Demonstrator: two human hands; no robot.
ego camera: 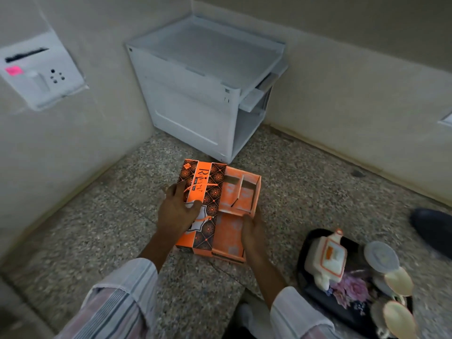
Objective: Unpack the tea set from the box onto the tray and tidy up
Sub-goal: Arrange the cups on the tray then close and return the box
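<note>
An orange box with cardboard dividers lies on the speckled floor, its compartments showing nothing inside. Its patterned orange-and-black lid sits half over the box's left side. My left hand grips the lid from the left, thumb on top. My right hand holds the box's near right part, fingers curled over an inner divider. To the right, a black floral tray carries a white teapot with orange trim, a saucer and cups.
A white plastic cabinet stands in the room's corner just beyond the box. Walls close in on the left and back. A dark shoe lies at the right edge. A white switch plate hangs on the left wall.
</note>
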